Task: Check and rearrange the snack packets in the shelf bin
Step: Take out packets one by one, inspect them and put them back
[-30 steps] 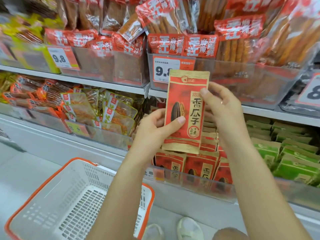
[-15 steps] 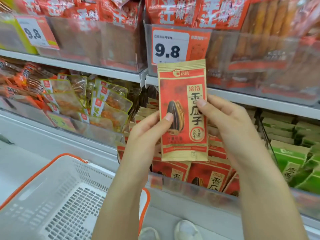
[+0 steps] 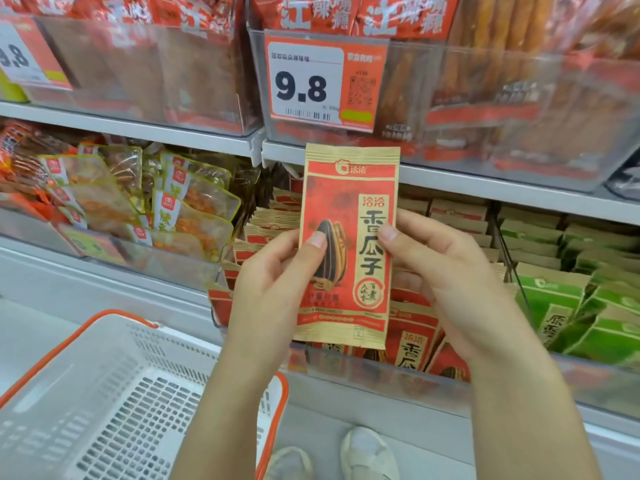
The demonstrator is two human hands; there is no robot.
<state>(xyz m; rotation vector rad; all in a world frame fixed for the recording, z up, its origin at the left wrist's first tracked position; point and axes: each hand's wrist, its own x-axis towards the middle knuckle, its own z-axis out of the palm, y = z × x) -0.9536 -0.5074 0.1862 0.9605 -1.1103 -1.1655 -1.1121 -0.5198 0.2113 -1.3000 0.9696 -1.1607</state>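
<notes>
Ana: Now, what is being held up in front of the shelf?

Ben: One red sunflower seed packet (image 3: 346, 247) is being held by both hands. It is being pinched on its left edge by the left hand (image 3: 273, 282), thumb on the front. It is being pinched on its right edge by the right hand (image 3: 446, 282), thumb on the front too. The other fingers are being curled behind it.

Ana: Which way is it being held?

Ben: It is being held upright, long side going up and down, front facing the person. Its top is being lifted just past the edge of the upper shelf (image 3: 485, 185).

Ana: Where is its bin?

Ben: The shelf bin (image 3: 519, 386) is sitting right behind and below the packet. More red packets (image 3: 412, 344) are being kept standing in it. Probably the packet is being checked, and it would only need to be lowered and pushed forward. Both hands are equally near.

Ana: What else is being kept around?

Ben: Green packets (image 3: 554, 299) are being kept just to the right. Clear snack bags (image 3: 187, 209) are being kept to the left. A price tag (image 3: 322, 81) showing 9.8 is being shown above. A white shopping basket (image 3: 114, 403) with an orange rim is waiting low on the left.
</notes>
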